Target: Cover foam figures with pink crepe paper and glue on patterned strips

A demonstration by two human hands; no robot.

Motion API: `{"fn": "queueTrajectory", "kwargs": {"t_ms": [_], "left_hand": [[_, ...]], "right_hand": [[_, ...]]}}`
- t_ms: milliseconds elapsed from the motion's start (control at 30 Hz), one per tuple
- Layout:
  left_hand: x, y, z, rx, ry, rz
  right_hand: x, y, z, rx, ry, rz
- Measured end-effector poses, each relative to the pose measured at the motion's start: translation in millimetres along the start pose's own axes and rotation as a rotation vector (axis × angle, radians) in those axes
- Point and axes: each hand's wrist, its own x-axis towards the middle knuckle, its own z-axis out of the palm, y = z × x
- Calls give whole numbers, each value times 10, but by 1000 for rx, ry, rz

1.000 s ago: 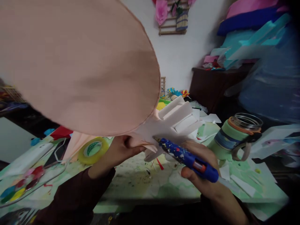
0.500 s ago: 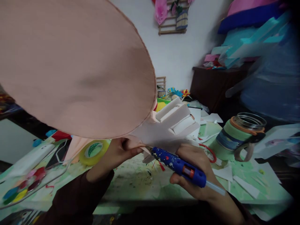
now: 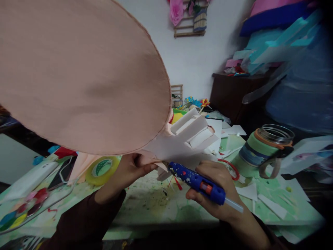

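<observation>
My right hand [image 3: 215,191] is closed around a blue hot glue gun [image 3: 191,178], with a clear glue stick poking out of its back end. The gun's nozzle touches or nearly touches a peach paper flap [image 3: 148,159], which my left hand [image 3: 132,170] pinches between thumb and fingers. Above the hands looms a large round peach-covered panel [image 3: 91,76], filling the upper left. Joined near its lower right edge is a white folded card piece [image 3: 177,146] with box-like strips on it.
A roll of clear yellowish tape [image 3: 101,170] lies left of my left hand. Red-handled scissors [image 3: 234,170] rest near a green thermos mug [image 3: 262,149] at right. Paper scraps [image 3: 273,206] are scattered on the green table [image 3: 192,211]. A cable [image 3: 57,197] crosses the left side.
The view has shifted slightly, so most things sit a little further left. Both hands keep their hold, and the nozzle stays at the peach flap.
</observation>
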Motion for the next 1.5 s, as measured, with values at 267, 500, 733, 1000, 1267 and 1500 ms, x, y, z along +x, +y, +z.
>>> {"fn": "queueTrajectory", "kwargs": {"t_ms": [267,500,733,1000,1267,1500], "left_hand": [[12,-158,-42,-72,32,-72],[-2,-251,-82,-50,65,-96],[-5,-51,83,-31,44,-94],[-12,0,293,-83,-67,-39],[-28,-8,291,-33,-68,-64],[9,-76,304,-164,-86,-45]], "right_hand": [[-6,17,-6,-35,26,1],[-62,67,-27,-65,47,17],[51,-41,88,-145,285,42],[143,-73,321,-343,237,158],[185,39,277,-377,252,237],[273,147,322,-348,267,254]]}}
